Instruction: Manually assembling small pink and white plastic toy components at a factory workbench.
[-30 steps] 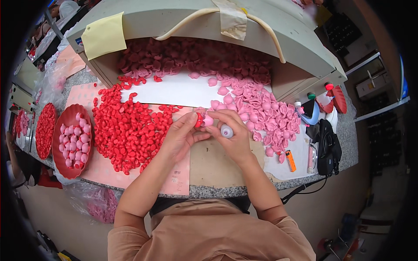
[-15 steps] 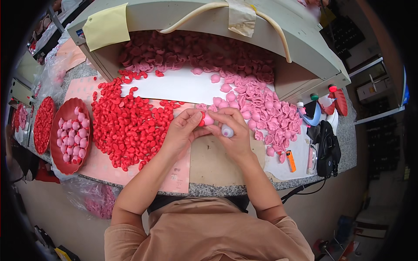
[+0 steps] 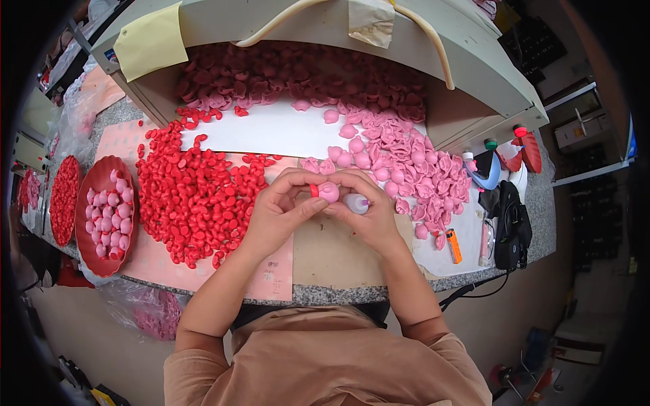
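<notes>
"What's held?"

"The left hand [image 3: 279, 203], curled nearly closed, pinches a glossy red bean-shaped piece [image 3: 314, 191] at nine o'clock on a pink plastic-looking ball [image 3: 330, 192]; the right hand [image 3: 374, 215], half-curled, steadies the ball and grips a translucent white bottle [image 3: 355, 204] at four o'clock."

"Risk?"

"A loosened pinch could misalign them."

Forearms [image 3: 227, 287] slant inward; left hand [image 3: 279, 211] and right hand [image 3: 372, 215] close together; fingers [image 3: 296, 178] curled.
</notes>
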Demonstrator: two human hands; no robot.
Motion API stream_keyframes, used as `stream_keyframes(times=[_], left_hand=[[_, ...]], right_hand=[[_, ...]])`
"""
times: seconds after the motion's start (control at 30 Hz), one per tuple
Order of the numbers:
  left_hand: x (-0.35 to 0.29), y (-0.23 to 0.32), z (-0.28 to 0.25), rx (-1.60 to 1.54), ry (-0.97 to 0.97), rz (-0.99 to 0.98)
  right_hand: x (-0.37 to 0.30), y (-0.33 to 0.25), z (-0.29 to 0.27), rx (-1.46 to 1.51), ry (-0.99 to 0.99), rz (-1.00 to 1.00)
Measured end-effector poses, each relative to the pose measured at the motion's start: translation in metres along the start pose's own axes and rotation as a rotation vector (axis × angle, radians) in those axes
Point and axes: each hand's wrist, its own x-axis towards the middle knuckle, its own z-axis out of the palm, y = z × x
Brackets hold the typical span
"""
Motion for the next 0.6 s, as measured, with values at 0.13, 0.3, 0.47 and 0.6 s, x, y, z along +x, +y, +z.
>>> stream_keyframes(times=[0.13, 0.3, 0.47, 0.6], left_hand=[[-0.006, 0.011, 0.007, -0.166, -0.037, -0.038], [-0.008, 0.009, 0.010, 0.064, -0.026, 0.027], [-0.009, 0.000, 0.005, 0.210, 0.018, 0.043], [-0.008, 0.002, 0.005, 0.333, 0.049, 0.097]], right_hand=[[-0.003, 0.002, 0.004, 0.072, 0.002, 0.013], [-0.010, 0.014, 0.013, 0.760, 0.083, 0.339], [-0.008, 0.015, 0.018, 0.903, 0.054, 0.434], [-0.005, 0.010, 0.031, 0.964, 0.154, 0.475]])
